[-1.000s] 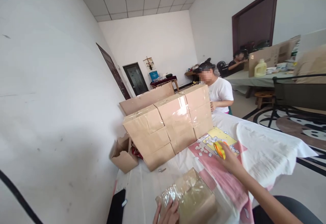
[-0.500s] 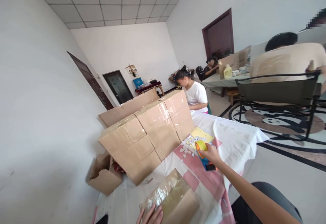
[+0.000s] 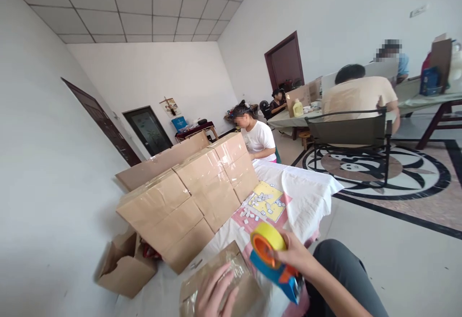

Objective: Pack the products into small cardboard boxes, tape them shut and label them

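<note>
My left hand (image 3: 216, 292) lies on top of a brown cardboard box (image 3: 249, 290), fingers outstretched and a little apart. Clear tape shines across the box's upper side. In my right hand (image 3: 298, 255) is a tape dispenser (image 3: 267, 272), blue and orange, carrying a roll of yellowish tape (image 3: 271, 235). The dispenser is raised just right of the box, and my fingers wrap round its orange hub. Beyond it, small white pieces (image 3: 249, 211) are scattered over the table's pink and yellow cloth print.
A stack of taped cartons (image 3: 202, 187) stands along the table's left side. An open carton (image 3: 126, 269) sits beside it. A person in a white shirt (image 3: 262, 139) works at the table's far end. At right, another person sits in a dark chair (image 3: 348, 129).
My right hand has brought the tape dispenser back from over the white pieces, closer to me and the box. My left hand has shifted farther onto the box top. The view has turned right.
</note>
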A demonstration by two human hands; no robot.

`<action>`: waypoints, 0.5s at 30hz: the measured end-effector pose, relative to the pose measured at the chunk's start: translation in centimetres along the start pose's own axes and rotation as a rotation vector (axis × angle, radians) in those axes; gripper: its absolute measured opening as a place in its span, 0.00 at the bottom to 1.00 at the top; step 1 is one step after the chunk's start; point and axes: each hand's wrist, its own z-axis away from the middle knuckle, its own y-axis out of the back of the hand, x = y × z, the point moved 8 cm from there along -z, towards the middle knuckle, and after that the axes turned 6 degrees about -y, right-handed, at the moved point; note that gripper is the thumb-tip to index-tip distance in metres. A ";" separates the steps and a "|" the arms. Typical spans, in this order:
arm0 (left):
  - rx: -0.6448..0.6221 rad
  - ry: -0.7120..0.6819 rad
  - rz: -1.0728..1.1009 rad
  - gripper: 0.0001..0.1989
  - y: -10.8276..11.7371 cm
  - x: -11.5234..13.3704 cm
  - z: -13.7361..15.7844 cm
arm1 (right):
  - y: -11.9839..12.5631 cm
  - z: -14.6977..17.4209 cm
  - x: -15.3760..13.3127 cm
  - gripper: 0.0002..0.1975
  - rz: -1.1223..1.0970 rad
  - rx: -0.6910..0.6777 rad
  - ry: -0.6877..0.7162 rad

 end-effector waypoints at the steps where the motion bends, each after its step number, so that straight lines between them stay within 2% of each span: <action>1: -0.072 0.041 0.125 0.21 -1.1 0.2 -1.4 | -0.8 1.6 0.2 0.23 -0.053 -0.053 -0.009; 4: -0.370 0.299 0.531 0.28 -5.1 0.9 -3.4 | -1.2 5.9 1.7 0.34 -0.187 -0.063 -0.080; 6: -0.481 0.472 0.790 0.32 -7.3 2.1 -3.2 | -1.2 7.8 2.7 0.39 -0.285 -0.093 -0.113; 8: -0.478 0.550 0.994 0.38 -8.9 3.5 -2.9 | -1.2 9.0 3.2 0.42 -0.370 -0.161 -0.121; 11: -0.397 0.564 1.223 0.42 -11.0 5.3 -2.6 | -1.0 9.9 3.8 0.42 -0.401 -0.191 -0.162; 13: -0.367 0.546 1.295 0.43 -12.0 5.8 -2.5 | -0.7 10.1 4.5 0.38 -0.379 -0.107 -0.215; 15: -0.353 0.512 1.223 0.42 -12.1 5.3 -2.5 | -0.2 10.1 5.1 0.34 -0.398 0.054 -0.269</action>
